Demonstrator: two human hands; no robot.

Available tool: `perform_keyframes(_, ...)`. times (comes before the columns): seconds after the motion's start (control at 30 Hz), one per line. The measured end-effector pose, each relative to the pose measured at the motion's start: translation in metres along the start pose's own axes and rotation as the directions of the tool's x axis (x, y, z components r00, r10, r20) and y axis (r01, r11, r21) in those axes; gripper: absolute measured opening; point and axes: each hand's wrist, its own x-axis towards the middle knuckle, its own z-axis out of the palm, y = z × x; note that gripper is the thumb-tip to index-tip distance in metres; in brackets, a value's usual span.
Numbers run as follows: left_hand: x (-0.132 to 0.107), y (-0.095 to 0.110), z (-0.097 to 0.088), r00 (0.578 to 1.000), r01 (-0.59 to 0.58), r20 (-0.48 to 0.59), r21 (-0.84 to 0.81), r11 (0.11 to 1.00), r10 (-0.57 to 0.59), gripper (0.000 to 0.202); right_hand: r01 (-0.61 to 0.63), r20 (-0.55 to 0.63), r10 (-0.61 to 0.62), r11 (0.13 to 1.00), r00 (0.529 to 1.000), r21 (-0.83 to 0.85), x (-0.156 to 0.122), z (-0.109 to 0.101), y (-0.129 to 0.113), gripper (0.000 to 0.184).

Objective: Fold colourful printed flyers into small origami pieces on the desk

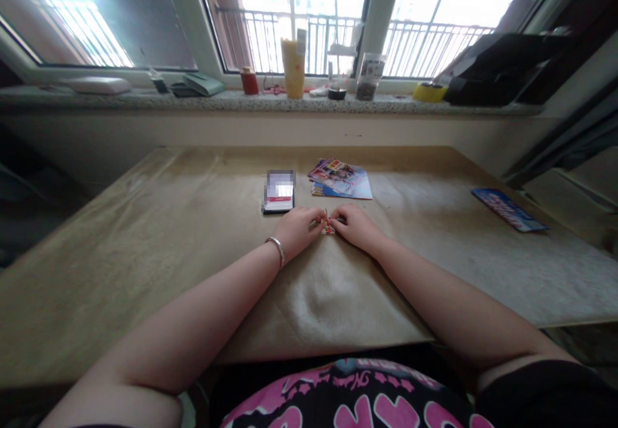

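Two bare hands in the head view, both at one small printed piece (328, 229), mid-table, straight ahead of the body. Left hand (298, 227), bracelet (276, 251) on its wrist: thumb and fingers look pinched together on the piece's left side. Right hand (357, 225): fingertips closed on the right side, seemingly; exact contact too small to tell. Piece sits between the fingertips, lower end at or near the tabletop (145, 267); cannot tell if it touches. Likely pinched from both sides so neither edge slips, low so the table can back it up. Fold or print not readable. Phone-like device (279, 204), partly pixelated, lies just beyond the left hand, probably put there to stay in sight. Printed sheets (355, 183) overlap in a loose pile beyond the right hand, within reach, likely parked out of the working spot. Blue printed strip (509, 210) lies well apart, off toward the right table edge. Room: wide tabletop outward of both forearms, plus a stretch between them down to the near edge. Forward is tighter: device and sheets limit it, with a narrow gap between those two. Far edge lies below the windowsill (193, 101), whose clutter is out of the way.
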Motion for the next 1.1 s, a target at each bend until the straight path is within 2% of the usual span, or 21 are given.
perform_keyframes(0.53,-0.001,-0.004,-0.001,0.986,-0.169,0.003,0.024,0.985,0.169,0.018,-0.078,-0.025,0.077,0.997,0.997,-0.012,-0.001,-0.001,-0.005,0.012)
perform_keyframes(0.7,-0.002,0.0,-0.005,0.982,-0.185,0.068,0.109,0.977,0.179,0.018,-0.094,-0.062,0.089,0.992,0.994,-0.083,-0.004,-0.001,-0.005,0.012)
perform_keyframes(0.9,-0.003,-0.001,-0.003,0.98,-0.192,0.067,0.11,0.975,0.186,0.019,-0.035,-0.049,0.031,0.995,0.998,-0.089,-0.007,-0.005,-0.008,0.004)
perform_keyframes(1.1,-0.002,-0.003,-0.002,0.983,-0.176,0.072,0.102,0.979,0.169,0.02,-0.025,-0.036,0.02,0.989,0.999,-0.144,-0.008,-0.008,-0.013,0.009)
